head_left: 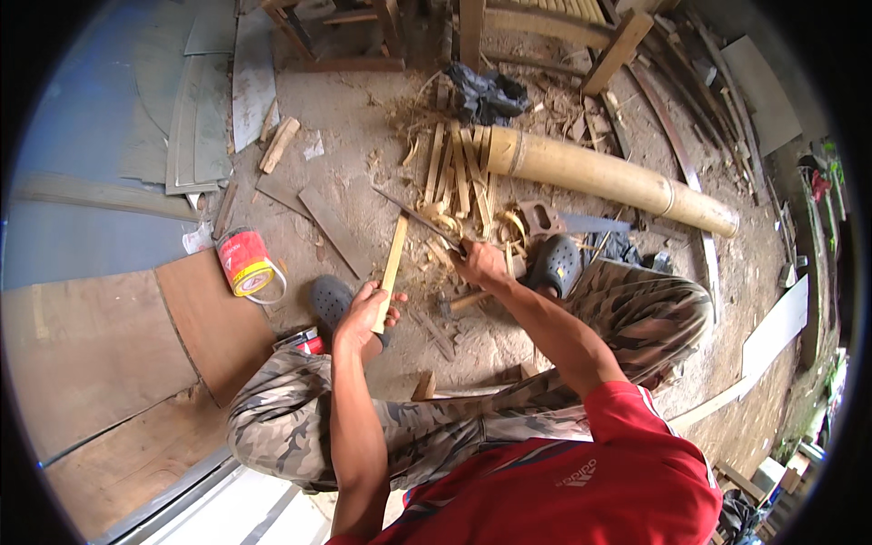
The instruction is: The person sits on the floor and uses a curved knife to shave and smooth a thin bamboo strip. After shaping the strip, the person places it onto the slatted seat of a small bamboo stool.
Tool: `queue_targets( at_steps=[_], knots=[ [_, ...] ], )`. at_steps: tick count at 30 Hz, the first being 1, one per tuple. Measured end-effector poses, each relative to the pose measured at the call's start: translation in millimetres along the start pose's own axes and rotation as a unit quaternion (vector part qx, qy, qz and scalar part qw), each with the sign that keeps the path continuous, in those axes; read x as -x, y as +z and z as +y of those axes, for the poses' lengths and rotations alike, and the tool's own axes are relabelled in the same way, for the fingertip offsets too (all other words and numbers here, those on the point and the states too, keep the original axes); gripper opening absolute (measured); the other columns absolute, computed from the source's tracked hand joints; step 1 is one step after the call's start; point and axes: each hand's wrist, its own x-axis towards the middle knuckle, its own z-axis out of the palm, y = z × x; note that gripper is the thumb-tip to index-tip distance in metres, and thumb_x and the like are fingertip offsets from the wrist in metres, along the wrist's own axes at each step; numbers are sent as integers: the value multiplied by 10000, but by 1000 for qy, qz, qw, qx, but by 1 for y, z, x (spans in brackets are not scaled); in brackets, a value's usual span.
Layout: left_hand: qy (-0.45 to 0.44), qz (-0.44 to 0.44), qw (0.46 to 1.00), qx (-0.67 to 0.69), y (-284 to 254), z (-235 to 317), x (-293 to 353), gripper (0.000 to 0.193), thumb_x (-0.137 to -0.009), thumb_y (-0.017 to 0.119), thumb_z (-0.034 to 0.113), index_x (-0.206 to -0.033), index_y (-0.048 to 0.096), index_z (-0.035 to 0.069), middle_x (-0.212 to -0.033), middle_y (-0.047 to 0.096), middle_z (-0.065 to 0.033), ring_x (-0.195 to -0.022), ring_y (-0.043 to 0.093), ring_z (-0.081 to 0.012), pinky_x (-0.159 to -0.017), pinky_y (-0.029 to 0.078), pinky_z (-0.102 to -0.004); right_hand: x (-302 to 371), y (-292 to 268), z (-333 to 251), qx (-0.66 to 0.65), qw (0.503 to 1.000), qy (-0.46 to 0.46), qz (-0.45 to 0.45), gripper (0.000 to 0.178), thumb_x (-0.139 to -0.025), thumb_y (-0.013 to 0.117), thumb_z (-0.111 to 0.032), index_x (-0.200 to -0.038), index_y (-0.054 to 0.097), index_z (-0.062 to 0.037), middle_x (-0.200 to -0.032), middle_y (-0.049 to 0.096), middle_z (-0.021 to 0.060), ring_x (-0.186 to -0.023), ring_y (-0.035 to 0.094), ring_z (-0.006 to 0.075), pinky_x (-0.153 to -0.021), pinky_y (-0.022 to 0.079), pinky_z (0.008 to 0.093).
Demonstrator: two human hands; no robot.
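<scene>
My left hand [368, 309] is closed round the lower part of a pale split-bamboo strip [394, 259], which points up and away from me. In my right hand [483, 263] is a long, dark-bladed knife [418, 216], its handle mostly hidden by the fingers. The blade slants to the far left across the strip's far end; whether the two touch, I cannot tell. Beyond my hands lies a bunch of split bamboo strips [461, 173] among curled shavings. A thick bamboo pole [618, 179] stretches to the right from them.
A handsaw [590, 223] lies near my right shoe [556, 263]. Between my feet is a hammer [468, 301]. On the left stand a red can [245, 263] and wooden boards [100, 345]. Wooden furniture [545, 27] and a black plastic bag [488, 94] are at the far side.
</scene>
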Motion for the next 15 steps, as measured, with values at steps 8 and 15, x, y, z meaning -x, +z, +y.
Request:
queue_targets(
  at_steps=[8,15],
  knots=[
    [130,-16,991,33,102,65,22,363,-967,431,221,-1298,517,101,-788,510,6,-531,429,-72,-447,381,-237,-15,-200,-24,13,972,-161,169,272,-863,661,-346,-1036,655,-136,-769,697,150,-639,668,369,-570,525,476],
    [234,48,970,-50,137,83,62,326,-1029,367,149,-1332,464,78,-849,492,-22,-552,452,-82,-448,399,-235,9,-237,-43,61,981,-170,69,288,-954,534,-404,-1028,620,-139,-580,564,45,-407,514,187,-352,402,377]
  ],
)
